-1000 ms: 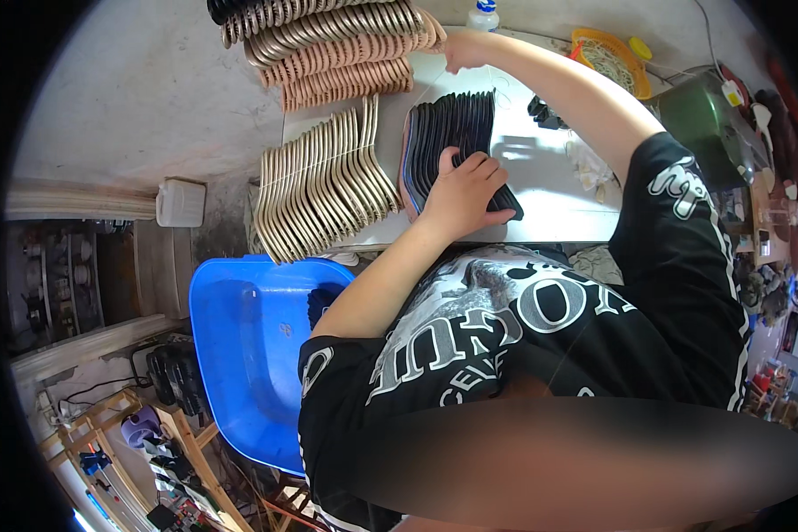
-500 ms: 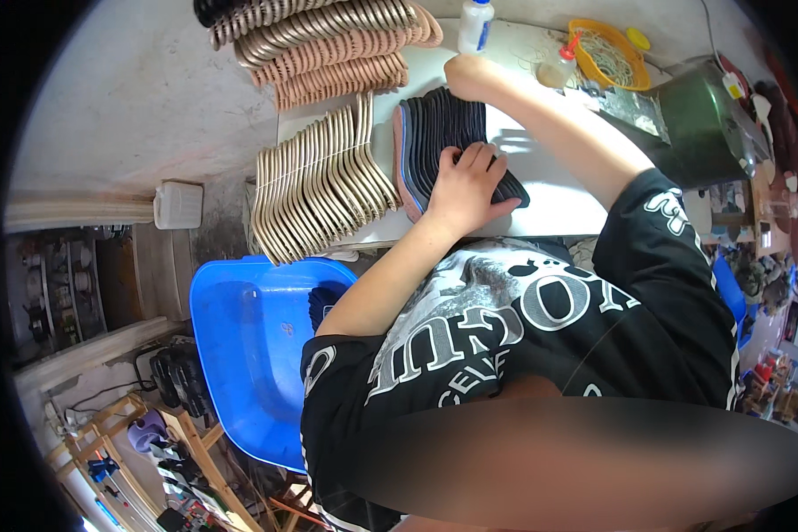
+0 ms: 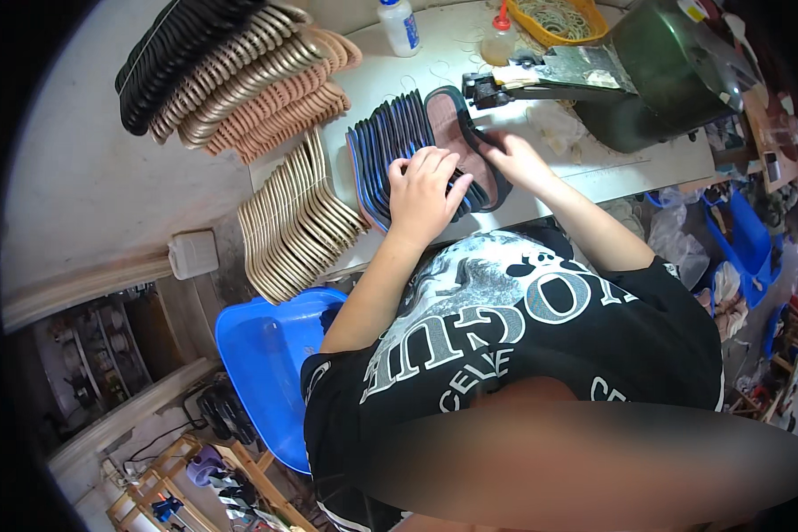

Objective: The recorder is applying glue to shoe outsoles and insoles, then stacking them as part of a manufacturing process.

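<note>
A row of black, blue-edged shoe soles (image 3: 383, 146) stands on edge on the white table. My left hand (image 3: 424, 197) lies over the top of this row, fingers bent but apart and the thumb spread away. At the row's right end one sole (image 3: 452, 133) leans outward, showing its pinkish-brown face and dark rim. My right hand (image 3: 516, 162) has its fingers closed on this sole's right edge; the fingertips are partly hidden. A bundle of gold-edged soles (image 3: 297, 217) stands just left of the row.
Black, gold and pink sole bundles (image 3: 239, 80) are piled at the far left. A white bottle (image 3: 399, 27), a red-tipped squeeze bottle (image 3: 499, 44) and a yellow basket (image 3: 550, 37) stand at the back. A dark green machine (image 3: 665, 75) is at right; a blue tub (image 3: 266, 368) sits below left.
My right hand has come back from the row's far end to its right side, on a sole that now leans outward. My left hand stays on the row. The whole view has turned.
</note>
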